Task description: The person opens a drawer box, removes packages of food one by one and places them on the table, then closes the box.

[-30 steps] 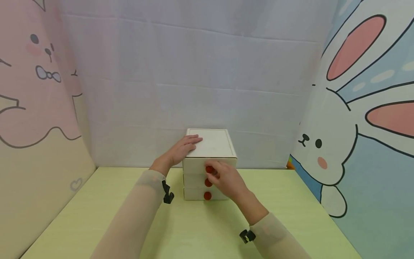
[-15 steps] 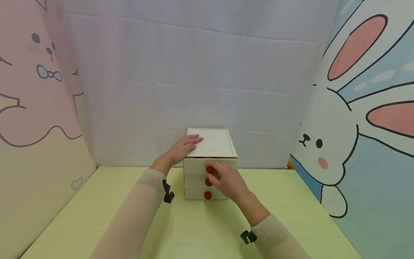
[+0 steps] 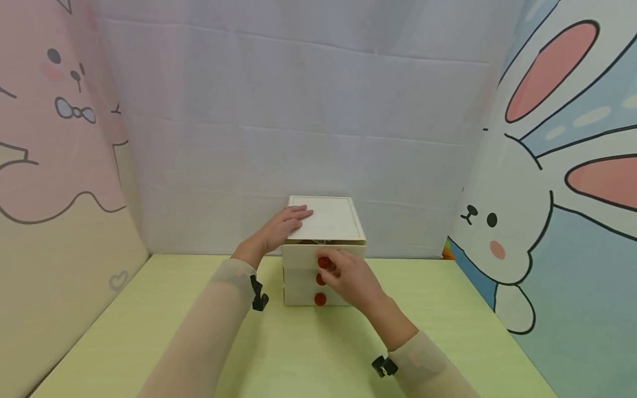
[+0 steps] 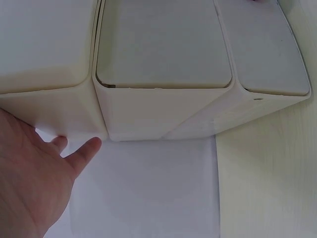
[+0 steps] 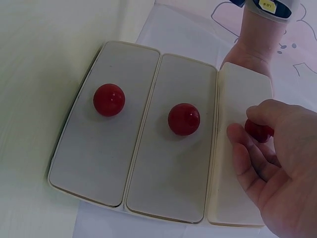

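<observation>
Between thumb and fingers of the right hand (image 3: 352, 277), the red knob (image 5: 259, 131) of the top drawer (image 3: 300, 256) sits pinched; the left hand (image 3: 276, 229) rests straight fingers atop the cabinet (image 3: 332, 217).

White drawers (image 3: 301, 278), top one (image 3: 301, 256) ajar — contents (image 3: 320, 242) unclear

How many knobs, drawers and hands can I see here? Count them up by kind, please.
Red knobs: 3
White drawers: 3
Hands: 2
Total: 8
</observation>
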Demonstrator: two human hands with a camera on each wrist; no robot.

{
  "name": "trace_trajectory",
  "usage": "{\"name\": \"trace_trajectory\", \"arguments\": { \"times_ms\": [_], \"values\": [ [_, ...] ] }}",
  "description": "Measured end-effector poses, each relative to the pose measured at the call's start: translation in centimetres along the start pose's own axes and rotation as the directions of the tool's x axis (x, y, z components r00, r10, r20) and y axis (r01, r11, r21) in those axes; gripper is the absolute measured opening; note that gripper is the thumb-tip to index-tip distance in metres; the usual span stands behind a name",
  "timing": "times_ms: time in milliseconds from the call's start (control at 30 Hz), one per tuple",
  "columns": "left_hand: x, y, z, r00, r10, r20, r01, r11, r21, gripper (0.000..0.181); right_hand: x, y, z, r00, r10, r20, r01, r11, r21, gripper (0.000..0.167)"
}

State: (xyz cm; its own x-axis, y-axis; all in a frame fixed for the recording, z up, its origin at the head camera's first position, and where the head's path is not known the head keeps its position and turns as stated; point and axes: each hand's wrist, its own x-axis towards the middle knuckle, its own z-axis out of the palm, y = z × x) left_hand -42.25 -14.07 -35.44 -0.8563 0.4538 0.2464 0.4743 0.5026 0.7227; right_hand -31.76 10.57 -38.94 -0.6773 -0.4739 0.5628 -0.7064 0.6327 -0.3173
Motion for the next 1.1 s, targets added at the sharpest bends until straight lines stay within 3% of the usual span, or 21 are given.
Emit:
{"name": "trace_trajectory", "arguments": {
  "times_ms": [1100],
  "values": [
    [-0.2,-0.2,0.0,1.000,0.010,-0.002,-0.010,1.000,0.011,0.056,-1.1,-0.8,-0.3,0.998,-0.063,-0.012,0.063,0.998,-0.018,0.030]
  ]
}}
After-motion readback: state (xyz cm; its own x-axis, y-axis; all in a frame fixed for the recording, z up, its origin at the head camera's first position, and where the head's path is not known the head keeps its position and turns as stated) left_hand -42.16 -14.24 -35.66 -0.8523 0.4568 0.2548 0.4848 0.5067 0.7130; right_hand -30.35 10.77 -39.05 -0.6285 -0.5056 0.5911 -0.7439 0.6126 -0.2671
